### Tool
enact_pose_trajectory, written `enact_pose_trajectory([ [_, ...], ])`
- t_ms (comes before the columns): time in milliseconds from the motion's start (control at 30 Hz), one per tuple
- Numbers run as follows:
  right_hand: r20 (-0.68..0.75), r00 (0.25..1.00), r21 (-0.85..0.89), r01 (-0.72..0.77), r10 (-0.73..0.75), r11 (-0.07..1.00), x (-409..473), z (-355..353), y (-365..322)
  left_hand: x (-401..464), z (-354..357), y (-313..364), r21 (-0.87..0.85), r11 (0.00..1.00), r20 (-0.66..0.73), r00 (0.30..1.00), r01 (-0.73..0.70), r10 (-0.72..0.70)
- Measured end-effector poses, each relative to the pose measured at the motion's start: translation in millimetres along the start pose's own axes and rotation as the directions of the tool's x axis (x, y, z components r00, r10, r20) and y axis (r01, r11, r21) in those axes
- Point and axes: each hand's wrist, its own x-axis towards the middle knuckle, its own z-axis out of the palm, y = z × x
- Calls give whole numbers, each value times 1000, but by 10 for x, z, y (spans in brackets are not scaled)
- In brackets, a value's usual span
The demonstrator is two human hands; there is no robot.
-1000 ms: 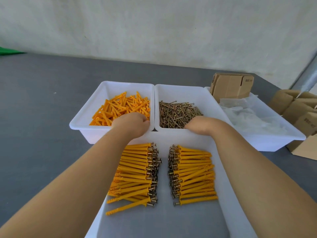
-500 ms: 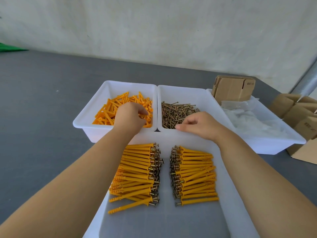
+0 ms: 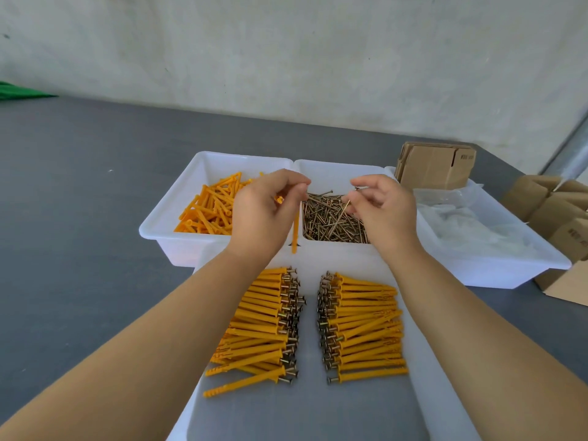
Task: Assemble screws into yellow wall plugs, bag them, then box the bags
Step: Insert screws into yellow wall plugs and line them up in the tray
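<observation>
My left hand point(image 3: 265, 214) pinches a yellow wall plug point(image 3: 295, 232) that hangs down over the gap between the two back bins. My right hand point(image 3: 383, 211) pinches a brass screw point(image 3: 346, 205) above the white bin of loose screws point(image 3: 331, 221). To the left stands a white bin of loose yellow plugs point(image 3: 206, 208). In the near white tray point(image 3: 423, 370) lie two rows of assembled plugs with screws, a left row point(image 3: 264, 329) and a right row point(image 3: 362, 326), screw heads facing the middle.
A white bin with clear plastic bags point(image 3: 471, 230) stands at the right, a flat cardboard box point(image 3: 436, 165) leaning behind it. More cardboard boxes point(image 3: 560, 211) sit at the far right edge. The grey table point(image 3: 79, 218) stretches left; a green object point(image 3: 19, 92) lies far back left.
Both hands rose out of their bins and came toward each other. The left one now holds a plug and the right one a screw.
</observation>
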Motion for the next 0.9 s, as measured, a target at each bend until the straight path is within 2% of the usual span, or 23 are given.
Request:
enact_pose_trajectory([
  [100,-64,983,205,-154,171,966,36,-52,-7,-19,20,32,-172,975,159,980,144,-117],
  [167,-58,960,393,-230,274,890,60,-86,-13,-43,45,49,-246,930,279,939,272,-200],
  [267,-6,948,525,-267,317,808,63,-114,-25,-83,87,60,-299,856,388,873,422,-295],
  [367,52,970,454,-234,237,860,40,-84,-42,-93,98,54,-333,802,441,834,495,-332],
  [500,65,983,385,-186,174,904,18,-69,-70,-101,108,22,-305,799,478,809,519,-343],
  [733,79,987,362,-157,137,919,28,-63,-68,-90,100,16,-319,788,483,805,527,-344],
  [900,87,986,354,-164,142,921,31,-80,-44,-74,69,9,-382,742,484,803,551,-347],
])
